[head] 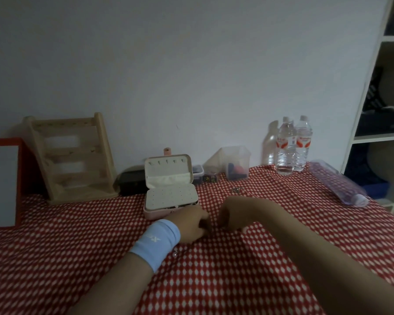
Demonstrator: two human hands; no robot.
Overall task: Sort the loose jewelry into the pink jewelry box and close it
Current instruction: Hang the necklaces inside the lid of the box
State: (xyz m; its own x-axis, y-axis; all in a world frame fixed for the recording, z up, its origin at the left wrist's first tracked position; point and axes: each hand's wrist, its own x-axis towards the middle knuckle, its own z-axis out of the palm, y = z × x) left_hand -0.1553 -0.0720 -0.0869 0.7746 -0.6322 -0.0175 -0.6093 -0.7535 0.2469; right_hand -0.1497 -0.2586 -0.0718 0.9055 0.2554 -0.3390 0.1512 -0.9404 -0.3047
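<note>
Fingers [201, 223] of the left hand [188, 226] and of the right hand [232, 218] are curled and meet almost tip to tip, low over the red-and-white cloth [214, 280]. Whether they pinch something between them I cannot tell (the spot is dark and too small to see). Just behind the left fingers stands the pink jewelry box [156, 215] with its lid open, and a small shiny piece [236, 190] lies on the cloth a little behind the right fingers.
</note>
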